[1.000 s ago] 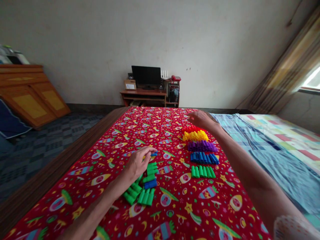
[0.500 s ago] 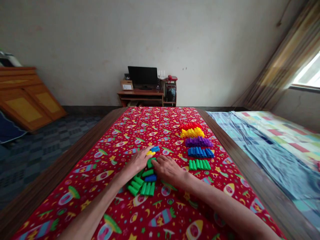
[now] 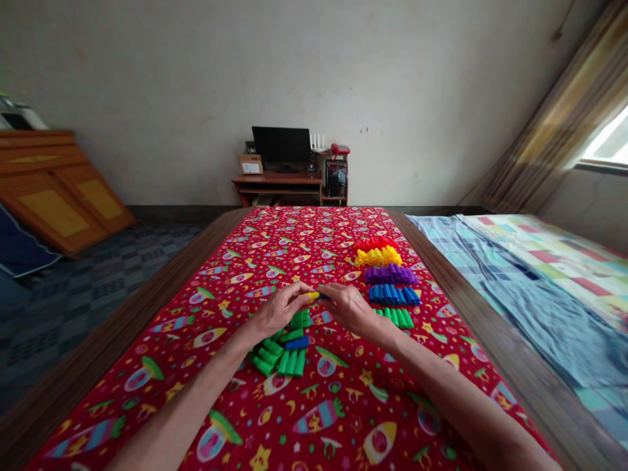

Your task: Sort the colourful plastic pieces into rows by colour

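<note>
My left hand (image 3: 283, 307) is closed on a small yellow plastic tube (image 3: 311, 297). Fingers of my right hand (image 3: 350, 309) pinch a blue plastic tube (image 3: 323, 296), mostly covered by them. The two tubes meet end to end between my hands; whether they are joined I cannot tell. Just below, a loose cluster of green tubes (image 3: 293, 362) lies on the cloth with one blue tube (image 3: 297, 343) among them. To the right are rows of red (image 3: 375, 244), yellow (image 3: 379, 256), purple (image 3: 391, 275), blue (image 3: 394, 295) and green tubes (image 3: 401, 318); my right wrist partly covers the green row.
A red patterned cloth (image 3: 304, 418) covers the table, whose dark wooden edge (image 3: 441, 271) runs along the right. Beyond that edge is a bed (image 3: 530, 294). A desk with a monitor (image 3: 282, 147) stands by the far wall, and a wooden cabinet (image 3: 63, 190) at left.
Both hands have risen slightly from the cluster. The yellow and blue tubes that lay at its far end are now in my fingers, brought together. My right hand has moved up and right.
</note>
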Available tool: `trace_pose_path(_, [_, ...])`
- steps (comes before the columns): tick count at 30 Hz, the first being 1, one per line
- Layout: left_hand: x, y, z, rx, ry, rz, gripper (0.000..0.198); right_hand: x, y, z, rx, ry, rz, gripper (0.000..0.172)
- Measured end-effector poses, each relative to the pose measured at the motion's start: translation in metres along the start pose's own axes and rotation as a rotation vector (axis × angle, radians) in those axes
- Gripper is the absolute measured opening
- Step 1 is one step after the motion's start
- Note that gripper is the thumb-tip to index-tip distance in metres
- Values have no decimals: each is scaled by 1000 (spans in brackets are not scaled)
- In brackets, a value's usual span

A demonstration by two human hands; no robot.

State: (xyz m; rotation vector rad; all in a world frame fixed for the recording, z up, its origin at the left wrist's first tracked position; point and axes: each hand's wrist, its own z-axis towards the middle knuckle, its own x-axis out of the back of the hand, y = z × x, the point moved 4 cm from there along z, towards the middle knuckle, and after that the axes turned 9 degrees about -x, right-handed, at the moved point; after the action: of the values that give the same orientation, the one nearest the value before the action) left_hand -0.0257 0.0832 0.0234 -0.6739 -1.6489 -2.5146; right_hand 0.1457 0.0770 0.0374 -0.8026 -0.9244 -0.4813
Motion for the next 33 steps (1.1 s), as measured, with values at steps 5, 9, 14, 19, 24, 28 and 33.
trace_pose_path(5, [32, -1, 3, 67, 301, 161, 32, -1, 9, -3, -219, -149, -176, 23])
trace_pose_path(9, [37, -3, 4, 160, 355, -122, 38, -1, 3, -5, -94, -170, -140, 21])
trace_pose_path(14, [-4, 10, -4, 265, 275, -516, 46, 6, -7, -2, 75, 168, -3, 42])
trace_pose_path(19, [-28, 22, -12, 288, 150, -506, 45, 9, -16, -2, 131, 84, 13, 35])
trace_pose_path(24, [-32, 19, -12, 287, 106, -516, 48, 13, -23, -4, 189, 53, -7, 23])
trace_pose_path(28, [-31, 8, -12, 255, 120, -531, 44, 28, -4, 5, 151, 62, -103, 23])
trace_pose_path(33, [-27, 0, -8, 160, 115, -468, 42, 71, 74, 41, -106, -40, -420, 24])
